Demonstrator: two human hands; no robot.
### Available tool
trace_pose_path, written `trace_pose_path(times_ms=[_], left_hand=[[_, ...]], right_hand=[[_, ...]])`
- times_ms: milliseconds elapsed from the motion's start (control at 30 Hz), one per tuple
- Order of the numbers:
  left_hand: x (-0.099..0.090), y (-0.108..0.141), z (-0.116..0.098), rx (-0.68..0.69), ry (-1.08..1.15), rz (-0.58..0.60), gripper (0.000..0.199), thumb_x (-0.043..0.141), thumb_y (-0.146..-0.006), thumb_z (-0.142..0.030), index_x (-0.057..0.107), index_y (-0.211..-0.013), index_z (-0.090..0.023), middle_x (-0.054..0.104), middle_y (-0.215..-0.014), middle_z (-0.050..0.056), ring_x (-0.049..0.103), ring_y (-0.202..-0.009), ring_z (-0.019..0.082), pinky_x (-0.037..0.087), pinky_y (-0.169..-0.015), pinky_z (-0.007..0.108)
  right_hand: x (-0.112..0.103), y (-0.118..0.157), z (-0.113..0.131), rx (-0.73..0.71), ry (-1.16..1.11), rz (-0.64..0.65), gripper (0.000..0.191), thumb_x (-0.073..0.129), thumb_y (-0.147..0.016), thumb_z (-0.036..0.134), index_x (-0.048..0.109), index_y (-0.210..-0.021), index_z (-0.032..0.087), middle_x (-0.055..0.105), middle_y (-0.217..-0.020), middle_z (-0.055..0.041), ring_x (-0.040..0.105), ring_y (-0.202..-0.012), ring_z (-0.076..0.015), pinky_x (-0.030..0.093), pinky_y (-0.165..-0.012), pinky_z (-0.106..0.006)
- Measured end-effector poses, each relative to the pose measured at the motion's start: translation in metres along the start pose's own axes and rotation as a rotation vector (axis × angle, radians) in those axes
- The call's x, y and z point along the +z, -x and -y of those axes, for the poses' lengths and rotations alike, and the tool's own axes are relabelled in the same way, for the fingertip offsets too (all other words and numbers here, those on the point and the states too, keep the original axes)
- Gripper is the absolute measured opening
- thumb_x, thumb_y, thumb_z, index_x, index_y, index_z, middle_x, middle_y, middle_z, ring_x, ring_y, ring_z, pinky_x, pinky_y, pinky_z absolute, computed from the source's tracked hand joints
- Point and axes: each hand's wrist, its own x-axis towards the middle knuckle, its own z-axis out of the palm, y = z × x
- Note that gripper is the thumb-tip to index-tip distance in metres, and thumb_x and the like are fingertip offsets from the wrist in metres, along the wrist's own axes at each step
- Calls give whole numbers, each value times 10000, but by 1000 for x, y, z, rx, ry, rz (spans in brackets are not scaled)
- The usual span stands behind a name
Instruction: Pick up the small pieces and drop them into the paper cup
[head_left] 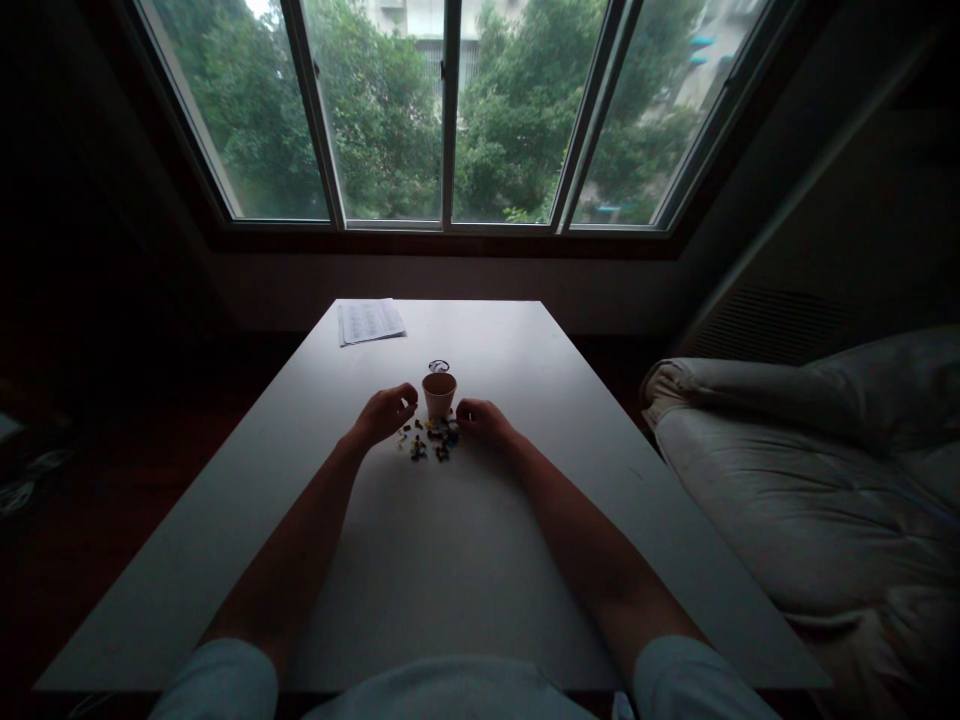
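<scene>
A paper cup (439, 402) with a brown inside stands upright on the white table, between my two hands. In front of it lies a loose pile of small coloured pieces (441, 436), like toy building bricks, dark, yellow, blue and white. My left hand (387, 413) is just left of the cup, fingers curled towards the thumb. Whatever it may pinch is too small and dark to make out. On the other side my right hand (484, 422) rests low at the pile's right edge, its fingers bent together and their tips partly hidden. Behind the cup lies a clear round lid (439, 366).
Printed sheets of paper (370, 322) lie at the far left corner of the white table (465, 560). A padded, cloth-covered seat (795, 480) is along the right side. Beyond the far edge is a wide window (390, 130) above a wall.
</scene>
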Motion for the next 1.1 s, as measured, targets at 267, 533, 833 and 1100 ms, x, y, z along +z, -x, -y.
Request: trace_pose_path(times_ms=[267,533,833,1100], left_hand=[[4,-7,-11,3,71,-169,171,525,-891,-294,586,-1023,-204,659,-829,0,533,-613,97,395,-608,218],[10,-6,-18,-36,161,-181,222,515,-922,-371,630,-1001,-198,536,-635,-40,465,-570,91,352,-557,198],[18,-8,-17,-89,516,-148,262,593,-879,-408,666,-926,-160,623,-661,10,515,-497,85,402,-465,192],[19,-10,-20,-117,675,-138,305,586,-874,-367,665,-1054,-134,732,-897,83,569,-484,75,438,-420,188]], right_hand=[[3,-2,-11,-23,-34,9,187,638,-780,204,695,-958,212,648,-760,30,531,-655,-97,351,-624,-205],[8,-1,4,60,132,-41,186,706,-787,258,712,-973,252,675,-827,2,544,-709,-125,338,-634,-228],[9,-1,8,47,183,-29,148,683,-792,226,697,-937,248,668,-851,-8,540,-721,-131,325,-630,-235],[9,-1,8,28,175,-39,118,662,-775,208,684,-888,230,674,-837,-7,540,-707,-127,337,-632,-228]])
